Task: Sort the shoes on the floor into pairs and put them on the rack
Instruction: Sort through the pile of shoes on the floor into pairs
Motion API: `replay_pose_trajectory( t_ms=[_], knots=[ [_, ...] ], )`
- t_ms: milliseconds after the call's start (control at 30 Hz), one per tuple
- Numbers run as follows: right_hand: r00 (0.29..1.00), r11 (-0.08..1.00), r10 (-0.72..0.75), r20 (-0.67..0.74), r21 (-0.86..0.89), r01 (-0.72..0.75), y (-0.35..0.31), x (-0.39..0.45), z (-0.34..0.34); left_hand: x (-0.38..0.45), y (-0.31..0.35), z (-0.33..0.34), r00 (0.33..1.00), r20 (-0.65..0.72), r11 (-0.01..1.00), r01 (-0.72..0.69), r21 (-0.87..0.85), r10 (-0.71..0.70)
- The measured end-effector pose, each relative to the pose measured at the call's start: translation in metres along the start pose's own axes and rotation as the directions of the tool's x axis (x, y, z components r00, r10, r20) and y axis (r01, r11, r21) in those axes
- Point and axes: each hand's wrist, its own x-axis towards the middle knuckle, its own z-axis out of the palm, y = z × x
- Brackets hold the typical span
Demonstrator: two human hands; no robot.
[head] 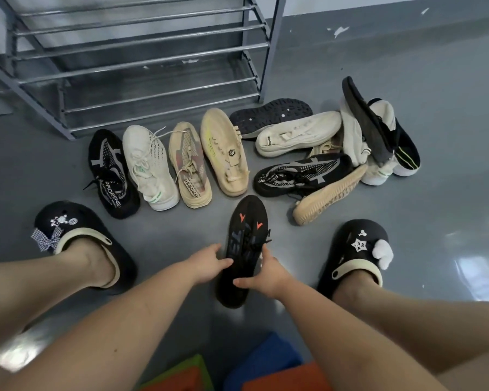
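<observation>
Black sneaker [244, 249] with orange marks pinched between left hand [209, 262] and right hand [268, 273], low over floor [407, 136] between the feet; best matched before going near the rack [141, 66].

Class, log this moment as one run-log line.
hands: left, right hold black sneaker | rack: no shoes | others: on floor

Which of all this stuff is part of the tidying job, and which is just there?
Part of the job: black sneaker held by left hand and right hand; shoes on the floor; rack.

Just there: worn clogs; coloured blocks.
</observation>
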Motion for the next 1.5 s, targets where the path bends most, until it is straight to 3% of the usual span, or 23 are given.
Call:
replay_pose_trajectory(
  t_ms=[100,233,367,567,900,1033,1200,1367,1500],
  knots=[
    [0.997,0.973,-0.050,-0.063,-0.227,0.035,-0.006,0.001,-0.018,0.000,0.012,-0.005,0.994,-0.043,0.962,-0.089,0.258,0.103],
    [0.976,0.861,-0.143,-0.167,-0.506,0.039,-0.014,0.005,-0.051,0.009,0.036,-0.022,0.970,-0.036,0.857,-0.195,0.477,0.240],
    [0.957,0.809,-0.150,-0.248,-0.587,-0.026,-0.024,0.015,-0.092,0.020,0.064,-0.044,0.950,-0.063,0.788,-0.217,0.577,0.307],
    [0.914,0.770,-0.192,-0.356,-0.632,-0.085,-0.037,0.041,-0.159,0.040,0.097,-0.066,0.943,-0.101,0.767,-0.191,0.612,0.316],
    [0.865,0.843,-0.062,-0.498,-0.490,-0.222,0.005,0.086,-0.204,0.091,0.134,-0.077,0.940,-0.017,0.785,-0.274,0.556,0.341],
    [0.790,0.914,-0.059,-0.610,-0.352,-0.203,0.006,0.103,-0.214,0.121,0.148,-0.076,0.949,-0.028,0.840,-0.262,0.475,0.313],
    [0.637,0.968,-0.042,-0.770,-0.189,-0.165,0.008,0.118,-0.216,0.148,0.164,-0.068,0.972,-0.059,0.928,-0.198,0.315,0.227],
    [0.614,0.975,0.032,-0.789,-0.111,-0.192,0.007,0.128,-0.220,0.168,0.171,-0.065,0.985,-0.049,0.968,-0.151,0.202,0.164],
    [0.574,0.995,0.088,-0.814,0.046,-0.087,0.004,0.131,-0.219,0.172,0.175,-0.064,0.988,-0.052,0.980,-0.135,0.148,0.144]
  ],
)
